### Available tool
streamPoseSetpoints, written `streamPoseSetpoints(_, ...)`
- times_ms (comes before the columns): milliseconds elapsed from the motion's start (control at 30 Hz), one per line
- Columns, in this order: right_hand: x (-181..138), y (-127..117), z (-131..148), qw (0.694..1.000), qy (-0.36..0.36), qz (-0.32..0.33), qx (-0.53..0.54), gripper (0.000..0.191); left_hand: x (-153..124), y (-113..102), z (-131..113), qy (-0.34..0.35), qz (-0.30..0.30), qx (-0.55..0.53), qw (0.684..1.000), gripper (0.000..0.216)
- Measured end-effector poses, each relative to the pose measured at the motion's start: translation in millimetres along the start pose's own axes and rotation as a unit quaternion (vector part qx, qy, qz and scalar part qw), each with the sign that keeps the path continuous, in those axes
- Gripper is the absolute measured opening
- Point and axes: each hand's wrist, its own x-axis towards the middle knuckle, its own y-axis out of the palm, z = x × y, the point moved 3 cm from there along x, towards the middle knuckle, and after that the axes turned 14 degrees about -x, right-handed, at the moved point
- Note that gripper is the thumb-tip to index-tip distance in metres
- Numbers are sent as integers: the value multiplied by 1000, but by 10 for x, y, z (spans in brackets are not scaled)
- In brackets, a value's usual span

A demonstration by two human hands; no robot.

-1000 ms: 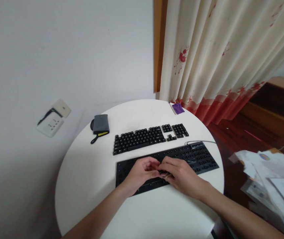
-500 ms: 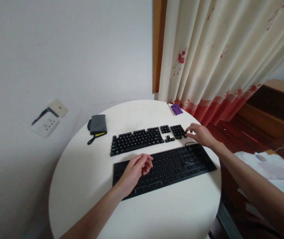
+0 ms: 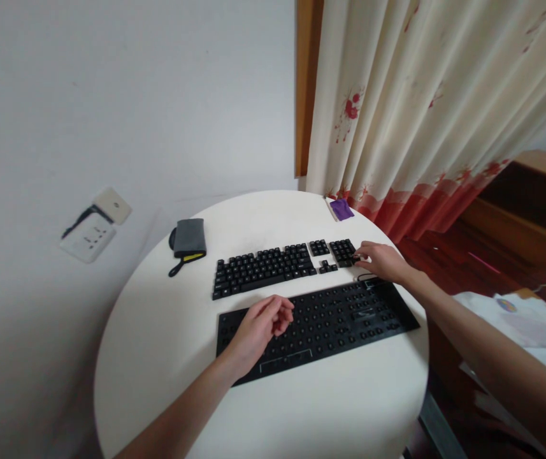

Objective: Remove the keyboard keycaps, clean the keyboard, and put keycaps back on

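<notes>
My right hand (image 3: 380,260) pinches a black keycap at the right edge of the number-pad keycaps (image 3: 343,252), thumb and forefinger together. My left hand (image 3: 264,326) rests over the left half of a black keyboard base (image 3: 339,324); its fingers are curled in and nothing shows in them. The base is bare of keycaps, with rows of small switches showing. Behind it, loose black keycaps (image 3: 263,268) lie set out in keyboard order. Small groups of navigation keycaps (image 3: 319,247) and arrow keycaps (image 3: 327,268) sit between the main block and the number pad.
All this lies on a round white table (image 3: 158,357). A grey pouch (image 3: 190,238) with a strap is at the back left, a purple cloth (image 3: 342,209) at the back right. A wall socket (image 3: 88,237) is left, a curtain (image 3: 373,115) behind right, papers (image 3: 516,319) beyond the right arm.
My right hand has shifted slightly and its fingertips now sit closer against the number-pad keycaps. My left hand stays in place. The view has turned very slightly.
</notes>
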Motion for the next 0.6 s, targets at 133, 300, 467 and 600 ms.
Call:
streamPoseSetpoints(133,2,-7,35,1000,-3,13,-14,17,-9,-2,2,2,2,-2,1000,34)
streamPoseSetpoints(300,-15,-23,51,1000,-10,-1,-3,15,-6,-5,4,-5,0,2,1000,34)
streamPoseSetpoints(467,-21,13,35,999,-13,-10,30,15,-2,-13,10,-10,7,9,1000,35)
streamPoseSetpoints(600,-29,45,18,999,-7,-11,33,15,-4,-20,19,-10,8,11,1000,36)
